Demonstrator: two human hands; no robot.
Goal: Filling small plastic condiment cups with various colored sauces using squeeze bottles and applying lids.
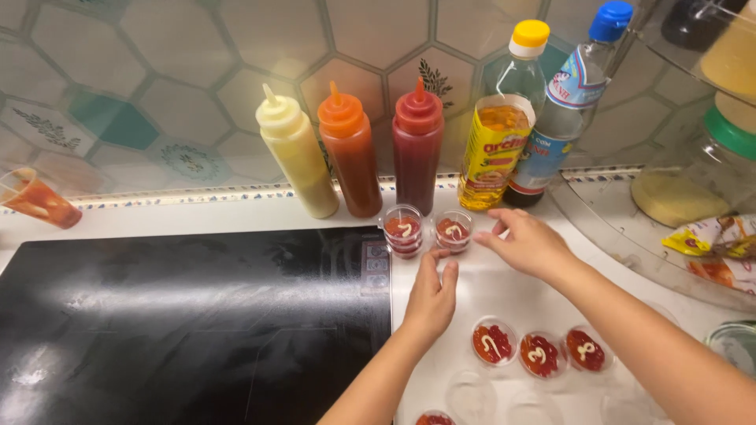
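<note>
Beside the yellow-labelled oil bottle (498, 134), both the left hand (431, 297) and right hand (526, 242) hover open, holding nothing.

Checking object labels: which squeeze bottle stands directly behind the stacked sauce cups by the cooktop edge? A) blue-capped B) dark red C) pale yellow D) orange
B: the stacked sauce cups sit just in front of the dark red squeeze bottle; the orange one and the pale yellow one stand further left.
</note>
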